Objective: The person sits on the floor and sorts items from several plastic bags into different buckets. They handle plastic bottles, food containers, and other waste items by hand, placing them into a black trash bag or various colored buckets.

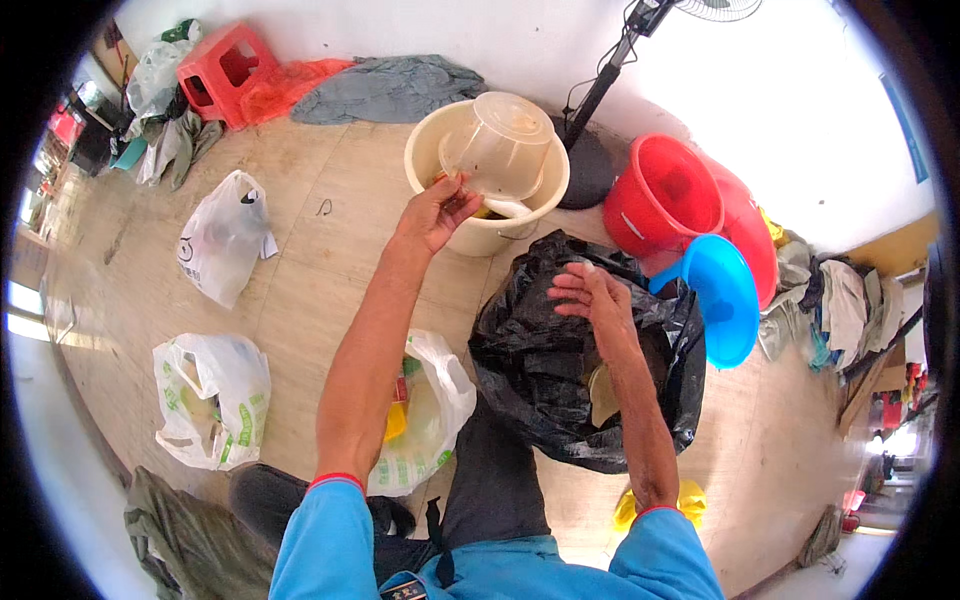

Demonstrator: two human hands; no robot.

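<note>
My left hand (441, 212) grips the rim of a clear plastic food container (501, 146), tilted upside down over a cream bucket (420, 161). Inside that bucket lie a white piece and some dark and yellowish stuff, partly hidden by the container. Above a black plastic bag (517, 360) my right hand (596, 296) hovers with nothing in it, its fingers apart and slightly curled. The bag's mouth gapes, and a pale flat piece (604, 394) shows within. Below my left forearm, a white plastic bag (442, 375) holds a yellow item and other things.
Two more white plastic bags (225, 232) (214, 397) rest on the floor at left. Beside the black bag are a red bucket (664, 195) and a blue dipper (724, 307). A fan pole (600, 97) rises near the wall. A red stool (229, 71) lies at back left.
</note>
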